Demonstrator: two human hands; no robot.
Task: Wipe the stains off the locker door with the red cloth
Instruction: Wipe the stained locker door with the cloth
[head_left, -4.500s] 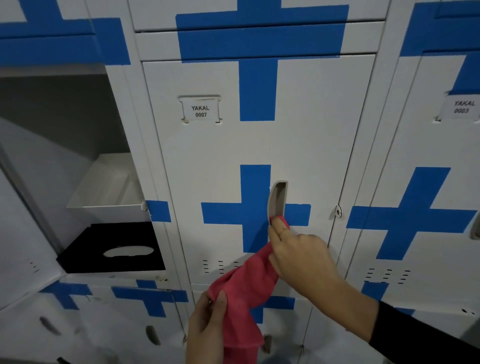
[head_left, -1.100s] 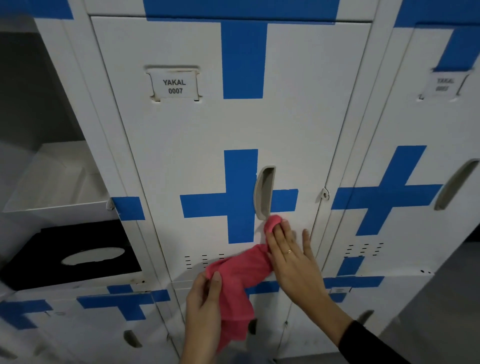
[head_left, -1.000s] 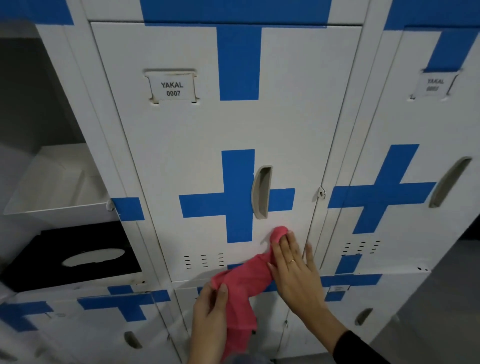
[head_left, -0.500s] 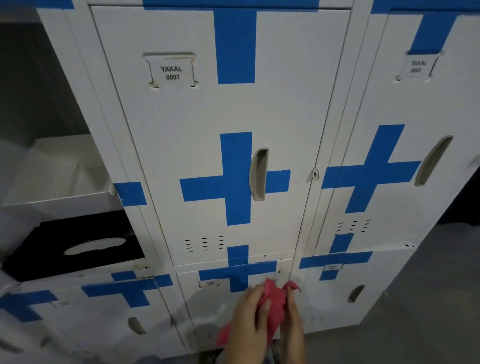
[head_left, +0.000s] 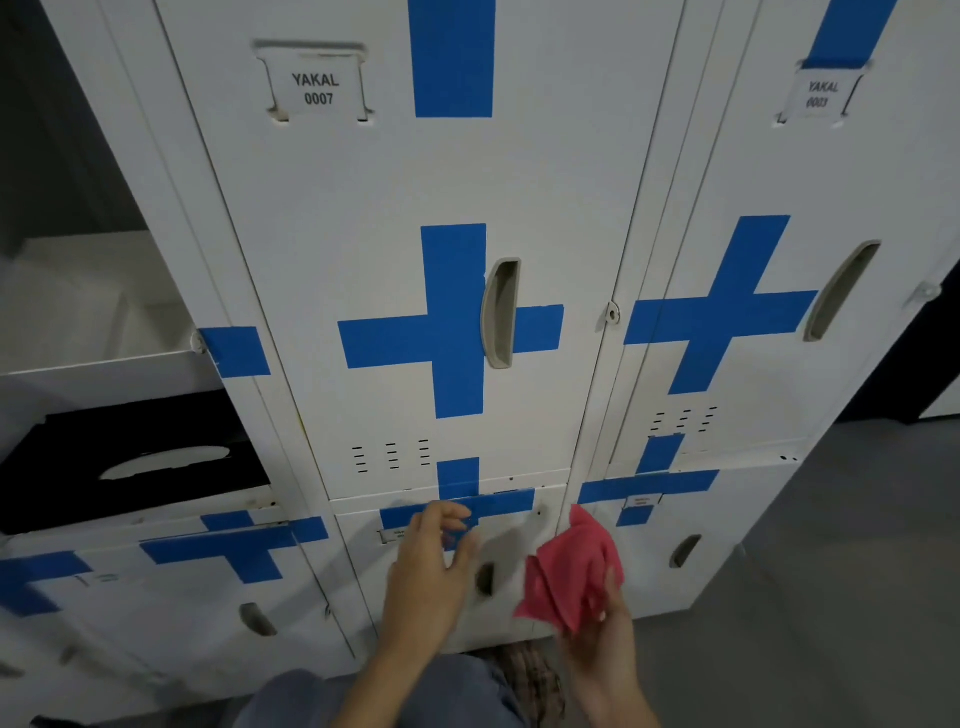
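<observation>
Red cloth (head_left: 569, 574) in right hand (head_left: 605, 642).

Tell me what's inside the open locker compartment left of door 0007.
The open compartment holds a white tray and, below it, a black box with an oval opening in its top. What is in the tray or the box cannot be seen; the compartment's upper part is in shadow.

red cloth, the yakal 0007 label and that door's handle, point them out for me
red cloth (head_left: 569, 571), head view, middle of the bunched fabric
YAKAL 0007 label (head_left: 315, 89), head view, on the printed text
door handle (head_left: 500, 313), head view, middle of the recessed grey grip
</observation>
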